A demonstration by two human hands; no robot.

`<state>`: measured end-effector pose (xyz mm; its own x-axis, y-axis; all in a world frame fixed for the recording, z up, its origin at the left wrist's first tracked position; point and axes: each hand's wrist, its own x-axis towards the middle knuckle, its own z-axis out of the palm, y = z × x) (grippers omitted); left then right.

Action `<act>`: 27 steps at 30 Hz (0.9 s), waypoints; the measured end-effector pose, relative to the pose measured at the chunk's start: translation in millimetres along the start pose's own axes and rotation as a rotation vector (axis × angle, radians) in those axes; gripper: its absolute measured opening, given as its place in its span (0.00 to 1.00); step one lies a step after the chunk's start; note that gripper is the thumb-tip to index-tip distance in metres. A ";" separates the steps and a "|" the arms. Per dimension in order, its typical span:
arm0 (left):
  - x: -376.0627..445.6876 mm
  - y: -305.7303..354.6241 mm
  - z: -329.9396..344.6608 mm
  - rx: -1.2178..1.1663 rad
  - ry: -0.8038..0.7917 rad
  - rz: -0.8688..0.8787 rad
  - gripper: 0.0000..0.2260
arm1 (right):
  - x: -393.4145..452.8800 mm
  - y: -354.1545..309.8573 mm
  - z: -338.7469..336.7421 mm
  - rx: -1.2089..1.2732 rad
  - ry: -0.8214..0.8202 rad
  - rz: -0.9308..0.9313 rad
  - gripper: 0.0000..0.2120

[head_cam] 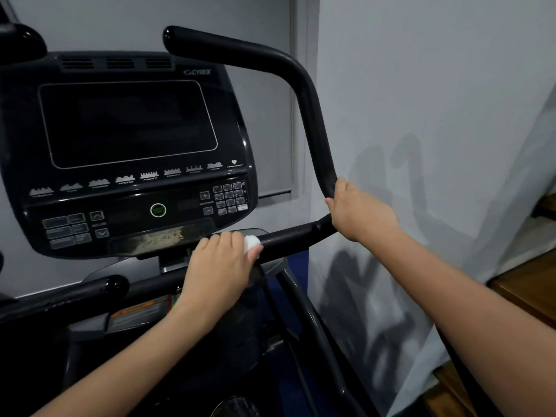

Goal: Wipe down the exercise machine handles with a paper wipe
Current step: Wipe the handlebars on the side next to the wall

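A pale wall [421, 85] stands behind the dark console [126, 152]. The handle [313, 121] runs up and leftward from the right hand [359, 210], whose fingers wrap its bend. The left hand [221, 260] holds the wipe [252, 242] against the lower bar; most of the wipe is hidden beneath the fingers.

- Left hand [218, 266]: bare, with no glove, ring or watch in view.
- Right hand [361, 210]: bare too, the wrist unadorned.
- Both forearms are uncovered to the frame edge; no sleeve shows.
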<state>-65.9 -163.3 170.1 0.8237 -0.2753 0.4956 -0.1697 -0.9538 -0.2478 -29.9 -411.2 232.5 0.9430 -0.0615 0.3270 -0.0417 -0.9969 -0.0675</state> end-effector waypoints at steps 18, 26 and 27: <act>23.8 69.6 14.5 -0.078 0.084 0.164 0.08 | 0.5 -1.6 1.3 -0.037 0.021 0.001 0.18; 58.3 11.0 -27.3 -0.192 -0.582 -0.185 0.17 | -3.4 -3.5 -1.0 -0.035 0.018 0.005 0.20; 75.7 19.9 -28.9 -0.318 -0.736 -0.287 0.18 | -3.2 -3.0 -0.9 -0.033 0.016 0.006 0.20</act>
<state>-22.6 -206.7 226.7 0.9812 0.0255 -0.1912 0.0462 -0.9934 0.1047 -33.0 -408.0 232.5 0.9374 -0.0677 0.3417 -0.0580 -0.9976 -0.0387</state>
